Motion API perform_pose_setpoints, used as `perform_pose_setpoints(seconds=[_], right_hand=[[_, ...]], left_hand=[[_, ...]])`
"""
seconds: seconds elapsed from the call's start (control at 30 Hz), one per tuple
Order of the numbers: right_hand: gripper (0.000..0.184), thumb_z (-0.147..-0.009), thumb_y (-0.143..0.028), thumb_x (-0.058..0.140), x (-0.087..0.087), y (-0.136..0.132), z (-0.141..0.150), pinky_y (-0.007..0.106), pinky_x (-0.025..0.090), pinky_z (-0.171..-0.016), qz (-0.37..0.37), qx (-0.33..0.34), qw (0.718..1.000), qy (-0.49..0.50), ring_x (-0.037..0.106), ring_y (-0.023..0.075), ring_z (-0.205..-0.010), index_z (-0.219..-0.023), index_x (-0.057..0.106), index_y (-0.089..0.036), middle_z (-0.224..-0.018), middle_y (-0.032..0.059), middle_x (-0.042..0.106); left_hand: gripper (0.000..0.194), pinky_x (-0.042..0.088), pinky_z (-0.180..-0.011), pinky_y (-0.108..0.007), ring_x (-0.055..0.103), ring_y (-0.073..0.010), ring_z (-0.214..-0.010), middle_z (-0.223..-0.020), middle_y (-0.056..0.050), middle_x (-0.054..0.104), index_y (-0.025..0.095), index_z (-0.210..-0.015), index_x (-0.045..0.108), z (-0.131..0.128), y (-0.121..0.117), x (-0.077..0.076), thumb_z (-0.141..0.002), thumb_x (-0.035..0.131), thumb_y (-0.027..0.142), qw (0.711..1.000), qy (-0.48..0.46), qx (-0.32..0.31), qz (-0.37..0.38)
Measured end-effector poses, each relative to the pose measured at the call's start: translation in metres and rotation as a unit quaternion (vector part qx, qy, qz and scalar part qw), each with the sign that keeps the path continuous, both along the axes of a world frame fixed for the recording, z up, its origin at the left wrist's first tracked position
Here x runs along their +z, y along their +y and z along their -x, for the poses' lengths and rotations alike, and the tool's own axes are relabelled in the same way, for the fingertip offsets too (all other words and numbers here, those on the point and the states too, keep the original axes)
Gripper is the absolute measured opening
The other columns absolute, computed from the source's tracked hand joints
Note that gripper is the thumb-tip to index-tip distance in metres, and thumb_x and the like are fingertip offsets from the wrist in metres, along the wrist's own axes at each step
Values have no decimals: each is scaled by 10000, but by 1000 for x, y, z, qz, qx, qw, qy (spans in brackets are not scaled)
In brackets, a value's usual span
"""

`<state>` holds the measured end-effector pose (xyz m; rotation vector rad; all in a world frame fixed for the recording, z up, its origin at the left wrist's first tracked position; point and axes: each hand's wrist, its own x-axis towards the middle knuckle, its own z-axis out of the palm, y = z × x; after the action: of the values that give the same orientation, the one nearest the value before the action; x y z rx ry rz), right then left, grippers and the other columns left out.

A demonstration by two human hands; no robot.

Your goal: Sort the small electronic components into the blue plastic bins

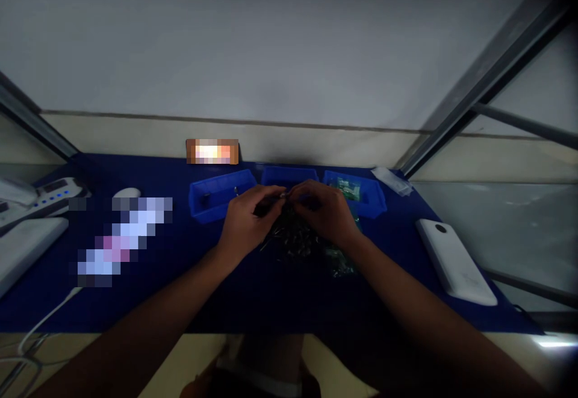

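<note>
My left hand point(248, 220) and my right hand point(327, 211) meet at the middle of the blue table, fingertips almost touching. Each has thumb and fingers pinched together. A tiny shiny piece point(283, 194) glints at the left fingertips; its kind is too small and dark to tell. What the right fingertips hold, if anything, is hidden. Under the hands lies a dark heap of small thin pieces point(295, 242), some with shiny ends. A clear and green plastic packet point(339, 264) rests beside the heap, partly behind my right forearm.
Three blue trays stand behind the hands: left point(212, 210), middle point(289, 175) and right point(377, 196), the last holding a green packet point(348, 188). A white power bank point(456, 262) lies at right. At left are a blurred-out device with a white cable point(49, 314) and a power strip point(54, 194).
</note>
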<state>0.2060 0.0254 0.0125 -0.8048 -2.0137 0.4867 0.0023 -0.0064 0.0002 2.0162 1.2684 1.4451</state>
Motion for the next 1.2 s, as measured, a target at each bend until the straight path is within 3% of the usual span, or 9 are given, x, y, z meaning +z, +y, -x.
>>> perform_pose_setpoints(seconds=[0.17, 0.3, 0.37, 0.47, 0.67, 0.83, 0.9, 1.07, 1.2], right_hand=[[212, -946, -100, 638, -3, -1, -2, 298, 528, -836, -49, 8, 994, -93, 698, 187, -961, -1102, 703, -228, -1043, 39, 730], [121, -1005, -233, 649, -6, -2, -1, 294, 502, -782, -47, 7, 980, -191, 681, 180, -899, -1110, 708, -224, -1029, 42, 707], [180, -1001, -301, 678, -6, -4, 0, 301, 504, -792, -44, 32, 968, -247, 688, 194, -940, -1164, 711, -231, -1074, 48, 705], [285, -968, -367, 729, -4, -6, 1, 314, 507, -796, -43, 52, 951, -303, 686, 225, -1016, -1220, 718, -233, -1147, 65, 696], [202, -970, -217, 690, -3, -6, 4, 298, 482, -753, -28, 53, 948, -313, 684, 197, -926, -1160, 758, -234, -1080, 58, 705], [153, -987, -209, 664, -7, -3, 3, 290, 484, -753, -29, 61, 956, -286, 698, 194, -927, -1102, 763, -231, -1052, 53, 727], [146, -976, -188, 668, -8, -2, 3, 292, 494, -770, -27, 58, 958, -279, 700, 199, -934, -1087, 757, -222, -1034, 53, 732], [163, -958, -126, 666, -6, 0, 2, 309, 514, -801, -14, 56, 960, -275, 705, 212, -943, -1086, 745, -188, -1050, 72, 736], [194, -981, -152, 658, -7, 0, 2, 312, 507, -779, -17, 67, 958, -278, 706, 214, -934, -1150, 737, -207, -1030, 62, 742]], left_hand=[[198, 577, -959, -371, 709, -202, -1035, -1088, -39, 736, 245, -1103, 747, 13, 4, 12, -968, 637, 151, 986, 110, 57, -116], [167, 546, -990, -432, 670, -242, -1051, -1066, -51, 719, 223, -987, 739, 29, 13, 15, -937, 622, 114, 967, 159, 168, -107], [189, 538, -995, -437, 657, -246, -1056, -1054, -44, 721, 217, -890, 730, 34, 16, 13, -926, 599, 85, 963, 177, 180, -95], [226, 511, -1046, -461, 633, -253, -1119, -1099, -38, 722, 216, -863, 726, 34, 16, 10, -919, 573, 60, 963, 193, 164, -96], [260, 484, -1112, -472, 612, -246, -1188, -1123, -32, 730, 232, -905, 720, 19, 9, 9, -913, 553, 33, 977, 162, 67, -120], [250, 530, -1025, -435, 652, -230, -1091, -1046, -41, 737, 232, -919, 719, 6, 2, 9, -936, 533, 66, 986, 133, -10, -95], [252, 533, -1016, -437, 658, -235, -1088, -1038, -45, 741, 234, -962, 719, 4, 1, 8, -942, 527, 73, 988, 129, -15, -84], [394, 542, -995, -414, 679, -224, -1096, -1166, -50, 729, 253, -1329, 625, 6, 1, 6, -971, 551, 108, 993, 101, 23, -51], [419, 545, -978, -391, 685, -215, -1100, -1177, -50, 725, 255, -1382, 594, 7, 1, 4, -985, 554, 126, 994, 94, 24, -43]])
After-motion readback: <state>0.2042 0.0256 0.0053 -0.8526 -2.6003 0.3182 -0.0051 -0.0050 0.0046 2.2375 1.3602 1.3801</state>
